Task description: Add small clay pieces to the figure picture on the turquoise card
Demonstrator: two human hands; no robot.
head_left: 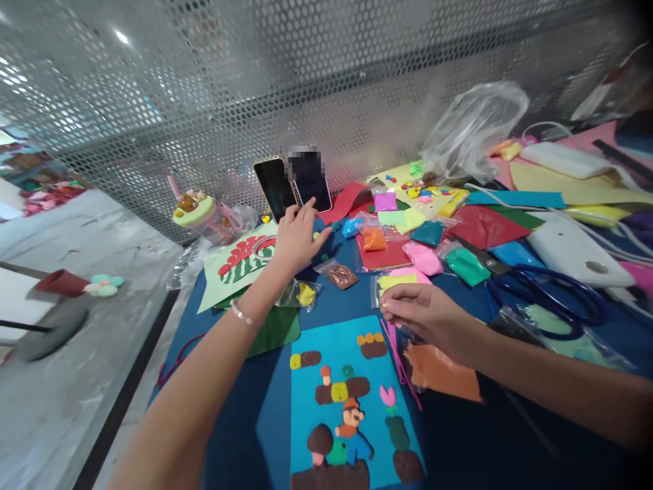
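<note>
The phone (316, 187) is leaning upright at upper centre, where the left hand (298, 238) is holding its spread, empty fingers at the screen. At right of centre, the right hand (433, 316) is pinching its fingertips together, contents impossible to tell. A blue clay picture (326, 340) is lying at lower centre.

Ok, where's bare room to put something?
Dark blue tabletop lies bare between the left forearm and bright blue paper picture, and narrowly between picture and bagged brown clay. Crowded beyond the right hand: bagged green clay, blue-handled scissors.
</note>
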